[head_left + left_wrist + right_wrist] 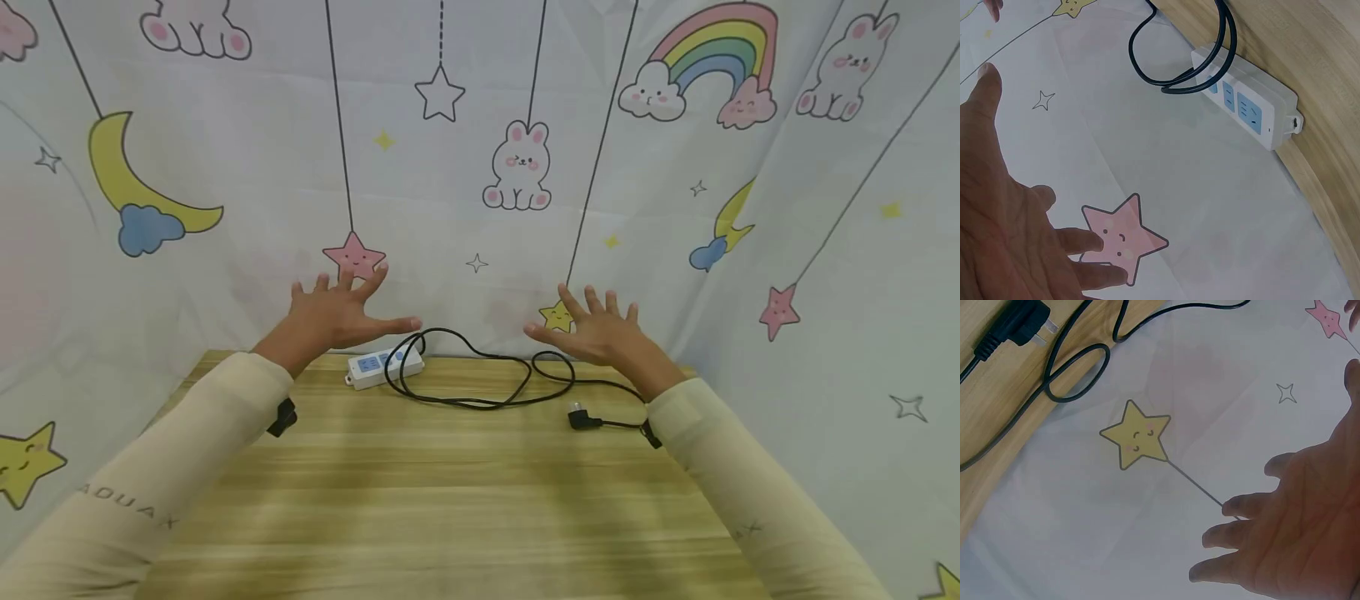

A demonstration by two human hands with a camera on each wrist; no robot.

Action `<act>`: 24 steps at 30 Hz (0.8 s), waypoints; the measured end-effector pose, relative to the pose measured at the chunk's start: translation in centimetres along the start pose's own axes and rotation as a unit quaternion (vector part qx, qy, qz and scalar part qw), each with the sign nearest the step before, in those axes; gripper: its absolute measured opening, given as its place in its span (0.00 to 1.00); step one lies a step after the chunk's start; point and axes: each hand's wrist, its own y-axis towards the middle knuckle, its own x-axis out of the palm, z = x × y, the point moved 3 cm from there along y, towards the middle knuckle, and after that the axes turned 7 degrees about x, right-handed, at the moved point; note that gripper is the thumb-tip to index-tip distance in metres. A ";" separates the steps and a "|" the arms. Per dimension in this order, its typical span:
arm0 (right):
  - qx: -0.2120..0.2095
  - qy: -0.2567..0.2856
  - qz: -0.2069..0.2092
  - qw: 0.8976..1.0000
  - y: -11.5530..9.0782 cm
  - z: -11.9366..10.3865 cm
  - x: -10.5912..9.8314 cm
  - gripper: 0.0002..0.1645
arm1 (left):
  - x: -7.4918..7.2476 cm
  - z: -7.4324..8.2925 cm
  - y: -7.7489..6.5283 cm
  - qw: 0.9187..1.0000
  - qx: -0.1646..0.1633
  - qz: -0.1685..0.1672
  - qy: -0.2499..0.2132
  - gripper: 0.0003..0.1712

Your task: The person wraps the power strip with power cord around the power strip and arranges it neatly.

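Observation:
A white power strip (pixel 367 369) with blue socket faces lies at the back edge of the wooden table, and in the left wrist view the same strip (pixel 1244 100) shows its sockets. Its black cable (pixel 480 403) runs in loose loops to the right, ending in a black plug (pixel 583 417) with metal prongs, also seen in the right wrist view as a plug (pixel 1019 324). My left hand (pixel 333 315) is held up above and left of the strip, fingers spread. Raised over the cable's right part, my right hand (pixel 600 332) has spread fingers too. Neither hand holds anything.
The light wooden table (pixel 465 492) spreads out in front of me. Behind it and along both sides hangs a white curtain (pixel 420 183) printed with stars, rabbits, moons and a rainbow. A small dark piece (pixel 282 417) shows under the left wrist.

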 end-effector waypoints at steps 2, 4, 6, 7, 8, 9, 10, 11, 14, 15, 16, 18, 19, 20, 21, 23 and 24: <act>0.001 -0.001 0.000 1.000 0.2 0.1 0.4 0.71 | 0.3 0.0 0.1 1.000 0.003 -0.002 0.009 0.72; 0.000 -0.002 -0.001 1.000 0.3 0.2 0.7 0.71 | 0.7 -0.1 0.2 1.000 0.006 -0.004 0.018 0.72; -0.001 0.000 -0.003 1.000 0.5 0.2 1.1 0.72 | 1.0 -0.2 0.4 1.000 0.009 -0.006 0.029 0.72; -0.002 -0.001 -0.005 1.000 0.5 0.3 1.2 0.72 | 1.2 -0.3 0.5 0.999 0.012 -0.008 0.031 0.73; -0.003 -0.001 -0.007 1.000 0.6 0.3 1.4 0.72 | 1.4 -0.4 0.6 0.999 0.014 -0.011 0.032 0.73; -0.003 0.000 -0.010 1.000 0.6 0.3 1.6 0.72 | 1.6 -0.5 0.8 0.999 0.016 -0.014 0.031 0.74; -0.004 -0.002 -0.010 1.000 0.6 0.3 1.7 0.72 | 1.8 -0.7 1.0 0.999 0.019 -0.017 0.030 0.74; -0.004 -0.002 -0.011 1.000 0.6 0.3 1.8 0.71 | 2.0 -0.8 1.1 0.999 0.022 -0.020 0.026 0.74; -0.007 -0.008 -0.012 1.000 0.6 0.2 2.2 0.71 | 2.5 -1.2 1.5 0.999 0.030 -0.024 0.015 0.76; -0.009 -0.009 -0.011 1.000 0.6 0.2 2.2 0.71 | 2.7 -1.3 1.6 0.999 0.031 -0.024 0.013 0.76; -0.011 -0.009 -0.011 1.000 0.5 0.1 2.3 0.72 | 2.9 -1.4 1.6 0.999 0.033 -0.023 0.012 0.76; -0.013 -0.006 -0.013 1.000 0.5 0.1 2.5 0.73 | 3.2 -1.5 1.7 0.999 0.033 -0.024 0.012 0.77; -0.012 -0.004 -0.013 1.000 0.4 0.0 2.5 0.74 | 3.3 -1.6 1.7 0.999 0.031 -0.026 0.012 0.78; -0.014 -0.002 -0.012 1.000 0.4 0.0 2.6 0.74 | 3.5 -1.6 1.7 0.999 0.031 -0.028 0.012 0.78; -0.015 0.000 -0.012 1.000 0.3 0.0 2.7 0.75 | 3.7 -1.7 1.7 0.999 0.030 -0.030 0.012 0.78; -0.017 -0.003 -0.009 1.000 0.4 -0.1 3.0 0.74 | 4.1 -1.8 1.6 0.999 0.032 -0.030 0.015 0.77; -0.019 -0.006 -0.007 1.000 0.4 -0.1 3.1 0.74 | 4.3 -1.8 1.6 0.999 0.033 -0.029 0.015 0.77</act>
